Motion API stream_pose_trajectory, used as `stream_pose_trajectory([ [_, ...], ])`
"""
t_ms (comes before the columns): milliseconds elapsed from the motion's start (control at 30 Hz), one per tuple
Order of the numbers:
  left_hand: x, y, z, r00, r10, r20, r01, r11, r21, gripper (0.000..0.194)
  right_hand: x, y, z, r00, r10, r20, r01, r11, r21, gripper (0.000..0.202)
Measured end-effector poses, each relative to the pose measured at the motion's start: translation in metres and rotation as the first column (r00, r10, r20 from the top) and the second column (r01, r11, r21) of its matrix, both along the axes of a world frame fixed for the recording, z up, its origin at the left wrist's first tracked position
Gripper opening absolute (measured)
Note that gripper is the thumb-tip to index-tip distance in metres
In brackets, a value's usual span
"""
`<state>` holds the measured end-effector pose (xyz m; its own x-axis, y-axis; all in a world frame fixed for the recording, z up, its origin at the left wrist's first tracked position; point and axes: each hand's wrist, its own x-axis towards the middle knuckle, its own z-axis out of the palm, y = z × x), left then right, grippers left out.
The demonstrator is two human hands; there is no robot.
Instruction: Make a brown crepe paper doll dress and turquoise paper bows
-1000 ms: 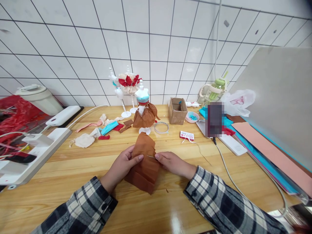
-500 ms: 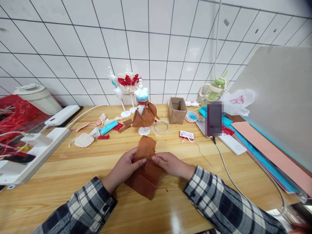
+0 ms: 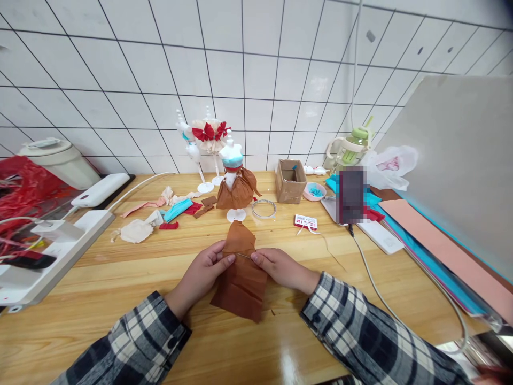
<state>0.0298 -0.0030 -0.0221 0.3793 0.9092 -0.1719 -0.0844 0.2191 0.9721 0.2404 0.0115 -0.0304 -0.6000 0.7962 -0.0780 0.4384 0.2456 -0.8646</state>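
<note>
Over the wooden table's [image 3: 100,272] near half, your left hand [image 3: 206,269] pinches the long brown sheet [image 3: 240,291], which points toward the far edge, and your right hand [image 3: 285,268] pinches the needle [image 3: 243,256] lying across it.

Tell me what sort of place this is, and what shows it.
Probably a tabletop craft spot for doll-sized dressmaking: dress forms, one in a gathered brown skirt, coloured scraps, and a brown sheet in the person's hands.
</note>
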Motion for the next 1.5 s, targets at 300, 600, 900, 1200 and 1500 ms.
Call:
stream_pose_trajectory([
  [300,0.0021,-0.0014,-0.0049,1.0,0.019,0.002,-0.019,1.0,0.025,0.048,0.0005,-0.0019,0.0003,1.0,0.013,0.027,-0.013,1.0,-0.007,0.053],
  [600,0.0053,-0.0053,-0.0023,0.995,-0.059,-0.074,0.069,0.989,0.128,0.058,-0.0013,-0.0007,0.0,0.999,0.019,0.044,-0.018,1.0,-0.01,0.048],
  [900,0.0029,-0.0058,-0.001,0.992,-0.076,-0.105,0.089,0.988,0.125,0.058,0.0013,-0.0011,0.0034,0.997,0.044,0.07,-0.045,0.999,0.013,0.046],
  [1200,0.0022,-0.0054,-0.0049,0.974,-0.074,-0.213,0.117,0.973,0.198,0.054,0.0037,0.0002,0.0078,0.991,0.066,0.119,-0.075,0.994,0.08,0.044],
  [1500,0.0064,-0.0064,-0.0078,0.968,-0.076,-0.24,0.13,0.967,0.218,0.057,-0.0014,-0.0013,0.0078,0.988,0.078,0.135,-0.092,0.991,0.096,0.044],
])
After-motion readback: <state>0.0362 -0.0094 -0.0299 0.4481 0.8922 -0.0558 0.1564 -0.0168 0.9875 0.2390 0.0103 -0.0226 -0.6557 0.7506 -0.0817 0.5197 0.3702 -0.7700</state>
